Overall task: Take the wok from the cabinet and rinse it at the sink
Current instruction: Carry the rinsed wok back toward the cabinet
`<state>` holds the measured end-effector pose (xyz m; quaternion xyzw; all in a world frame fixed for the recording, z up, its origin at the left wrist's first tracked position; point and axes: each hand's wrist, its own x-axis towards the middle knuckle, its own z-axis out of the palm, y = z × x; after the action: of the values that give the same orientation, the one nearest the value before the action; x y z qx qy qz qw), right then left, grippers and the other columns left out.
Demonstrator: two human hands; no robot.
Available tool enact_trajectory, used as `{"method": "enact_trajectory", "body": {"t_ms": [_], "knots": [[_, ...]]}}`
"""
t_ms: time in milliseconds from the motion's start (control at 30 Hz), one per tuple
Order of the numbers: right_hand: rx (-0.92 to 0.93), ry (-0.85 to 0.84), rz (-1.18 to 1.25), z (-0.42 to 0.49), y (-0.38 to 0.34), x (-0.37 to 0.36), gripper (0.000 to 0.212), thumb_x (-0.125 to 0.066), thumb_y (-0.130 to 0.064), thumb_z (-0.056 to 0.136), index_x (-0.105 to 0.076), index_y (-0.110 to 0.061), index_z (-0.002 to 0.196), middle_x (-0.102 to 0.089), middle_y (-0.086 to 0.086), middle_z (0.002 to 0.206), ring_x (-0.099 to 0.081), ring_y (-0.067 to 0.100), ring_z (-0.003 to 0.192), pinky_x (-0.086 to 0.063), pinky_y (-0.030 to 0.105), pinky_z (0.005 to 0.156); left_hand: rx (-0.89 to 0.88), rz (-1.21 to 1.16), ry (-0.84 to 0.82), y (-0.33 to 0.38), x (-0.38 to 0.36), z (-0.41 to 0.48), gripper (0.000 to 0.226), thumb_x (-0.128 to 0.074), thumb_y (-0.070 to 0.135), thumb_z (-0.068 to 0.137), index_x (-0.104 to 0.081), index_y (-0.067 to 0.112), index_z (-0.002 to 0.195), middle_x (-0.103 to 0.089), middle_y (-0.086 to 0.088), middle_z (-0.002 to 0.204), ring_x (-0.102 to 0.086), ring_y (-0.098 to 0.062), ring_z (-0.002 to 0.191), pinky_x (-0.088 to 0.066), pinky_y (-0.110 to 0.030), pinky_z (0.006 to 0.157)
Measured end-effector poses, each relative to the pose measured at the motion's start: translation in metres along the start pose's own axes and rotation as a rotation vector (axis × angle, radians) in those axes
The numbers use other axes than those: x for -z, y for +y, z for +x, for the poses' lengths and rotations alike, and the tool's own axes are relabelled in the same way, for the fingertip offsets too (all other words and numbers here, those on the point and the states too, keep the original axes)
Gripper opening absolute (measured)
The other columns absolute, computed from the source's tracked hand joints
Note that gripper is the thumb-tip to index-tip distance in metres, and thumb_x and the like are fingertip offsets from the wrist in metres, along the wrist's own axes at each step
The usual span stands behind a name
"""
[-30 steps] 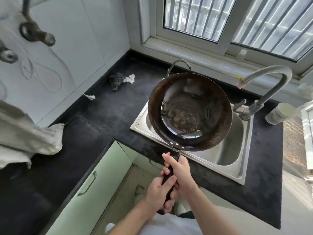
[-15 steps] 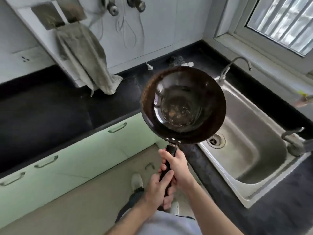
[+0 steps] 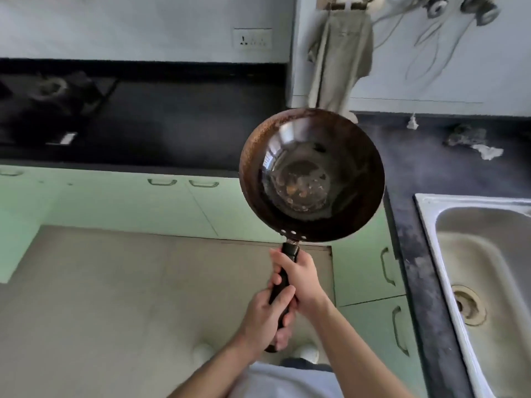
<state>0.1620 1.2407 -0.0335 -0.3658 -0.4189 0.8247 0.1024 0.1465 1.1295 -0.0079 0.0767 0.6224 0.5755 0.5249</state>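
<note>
Fingers [image 3: 283,294] of both hands clenched round wok handle [image 3: 283,285]. Wok [image 3: 311,175] aloft over floor, left of sink [image 3: 425,214], residue in bowl. Advice: keep level, swing right over basin.

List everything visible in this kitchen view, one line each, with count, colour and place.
Round dark steel wok: one, brown-black, held over the cabinets' corner.
Stainless steel sink: one, silver, far right.
Black stone countertop: one, along the walls.
Pale green cabinet doors: several, under the countertop.
Grey hanging cloth: one, on the wall above the wok.
White wall socket: one, upper centre.
Black gas stove: one, far left.
Crumpled scrubber and rag: grey-white, on the countertop right.
Left hand: gripping the handle's end.
Right hand: gripping nearer the wok.
</note>
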Motion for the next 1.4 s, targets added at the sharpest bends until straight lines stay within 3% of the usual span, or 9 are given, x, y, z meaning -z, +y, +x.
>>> {"method": "enact_trajectory", "body": {"t_ms": [533, 1033, 1400], "knots": [[-0.179, -0.378, -0.282, 0.023, 0.134, -0.288, 0.020, -0.065, -0.005, 0.093, -0.052, -0.011, 0.078, -0.046, 0.004, 0.061, -0.044, 0.017, 0.045, -0.042, 0.037, 0.057, -0.054, -0.297, 0.312, -0.013, 0.271, -0.108, 0.030, -0.050, 0.027, 0.099, -0.047, 0.007, 0.076, -0.042, -0.005, 0.053, -0.032, -0.016, 0.035, -0.025, -0.028, 0.042], [-0.444, -0.742, -0.563, 0.025, 0.240, -0.498, 0.021, -0.064, -0.006, 0.095, -0.051, -0.010, 0.080, -0.047, 0.004, 0.060, -0.047, 0.016, 0.045, -0.049, 0.032, 0.051, -0.165, -0.618, 0.767, -0.028, 0.433, -0.182, 0.035, -0.048, 0.024, 0.100, -0.049, 0.005, 0.070, -0.045, -0.007, 0.051, -0.032, -0.017, 0.033, -0.031, -0.022, 0.036], [-0.520, -1.014, -0.689, 0.076, 0.285, -0.684, 0.020, -0.064, -0.004, 0.094, -0.052, -0.010, 0.079, -0.049, 0.005, 0.061, -0.048, 0.017, 0.046, -0.051, 0.034, 0.052, -0.240, -0.710, 1.030, 0.019, 0.591, -0.189, 0.034, -0.047, 0.025, 0.100, -0.050, 0.005, 0.073, -0.047, -0.007, 0.053, -0.034, -0.017, 0.035, -0.033, -0.024, 0.037]]}}
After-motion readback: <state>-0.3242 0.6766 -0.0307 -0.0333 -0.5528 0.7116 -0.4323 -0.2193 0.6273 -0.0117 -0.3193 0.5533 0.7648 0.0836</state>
